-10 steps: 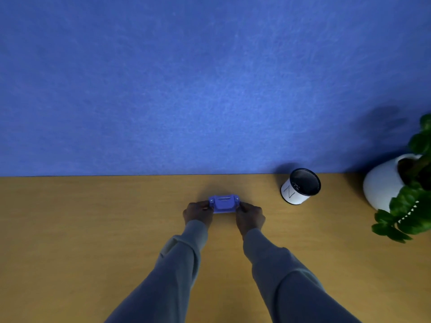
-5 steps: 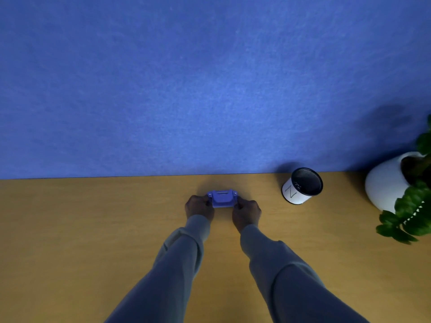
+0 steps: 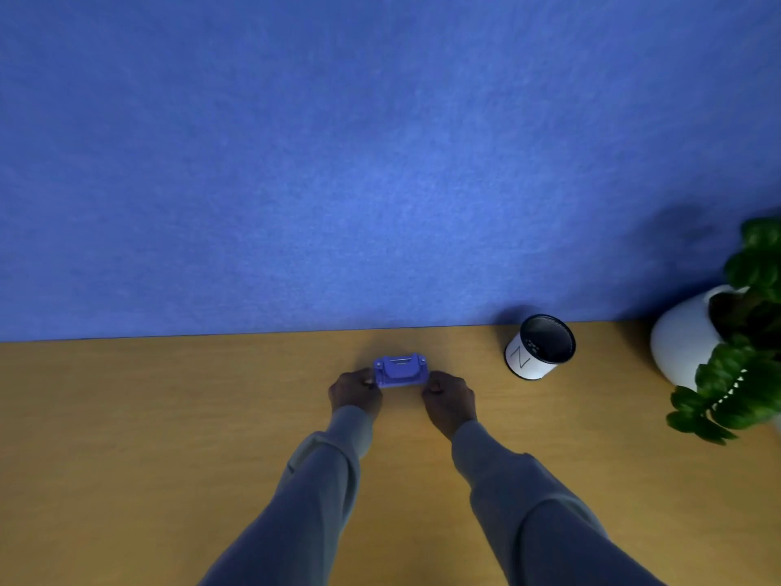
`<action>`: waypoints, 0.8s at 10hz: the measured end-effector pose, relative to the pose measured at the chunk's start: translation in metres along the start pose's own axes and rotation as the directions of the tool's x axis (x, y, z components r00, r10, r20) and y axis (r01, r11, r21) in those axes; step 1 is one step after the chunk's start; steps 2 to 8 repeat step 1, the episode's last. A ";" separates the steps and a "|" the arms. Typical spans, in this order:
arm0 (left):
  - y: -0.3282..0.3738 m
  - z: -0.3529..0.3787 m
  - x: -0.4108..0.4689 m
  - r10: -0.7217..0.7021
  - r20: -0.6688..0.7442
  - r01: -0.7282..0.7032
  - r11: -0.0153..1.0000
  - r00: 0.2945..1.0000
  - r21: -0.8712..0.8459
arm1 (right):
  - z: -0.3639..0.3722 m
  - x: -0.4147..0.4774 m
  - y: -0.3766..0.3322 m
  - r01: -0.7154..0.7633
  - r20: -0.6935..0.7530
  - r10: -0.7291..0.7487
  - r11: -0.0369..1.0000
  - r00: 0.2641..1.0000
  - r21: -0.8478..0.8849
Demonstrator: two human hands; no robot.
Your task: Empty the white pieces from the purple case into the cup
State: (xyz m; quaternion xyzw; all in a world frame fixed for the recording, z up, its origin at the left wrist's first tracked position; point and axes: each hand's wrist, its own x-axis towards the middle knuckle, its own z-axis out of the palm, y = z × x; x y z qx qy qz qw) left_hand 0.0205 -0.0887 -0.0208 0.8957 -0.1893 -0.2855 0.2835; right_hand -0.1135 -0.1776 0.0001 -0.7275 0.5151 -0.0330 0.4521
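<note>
The purple case (image 3: 400, 370) lies on the wooden table (image 3: 126, 437) near its far edge, a little left of the cup (image 3: 540, 348), and it sits where it did half a second ago, its lid seemingly closed, though the view is too small to be sure. What has changed is slight: the hands have kept their hold at either end, the right one having settled a touch lower and nearer along the case's right corner. The left hand (image 3: 355, 391) pinches the left end with curled fingers, knuckles up, and the right hand (image 3: 449, 399) pinches the right end the same way; both grips are narrow and closed on the case. Grey sleeves run from the near edge of the view up to the wrists, forearms angled inward. The cup stands upright, well apart from the hands to the right, close to the blue wall (image 3: 380, 162). Farther right, a white pot (image 3: 684, 340) holds a green plant (image 3: 744, 374).
</note>
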 end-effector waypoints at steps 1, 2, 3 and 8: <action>-0.001 -0.011 -0.002 -0.006 -0.043 0.002 0.995 0.999 -0.100 | -0.013 -0.009 0.001 -0.033 -0.057 0.036 0.998 0.998 0.058; -0.001 -0.011 -0.002 -0.006 -0.043 0.002 0.995 0.999 -0.100 | -0.013 -0.009 0.001 -0.033 -0.057 0.036 0.998 0.998 0.058; -0.001 -0.011 -0.002 -0.006 -0.043 0.002 0.995 0.999 -0.100 | -0.013 -0.009 0.001 -0.033 -0.057 0.036 0.998 0.998 0.058; -0.001 -0.011 -0.002 -0.006 -0.043 0.002 0.995 0.999 -0.100 | -0.013 -0.009 0.001 -0.033 -0.057 0.036 0.998 0.998 0.058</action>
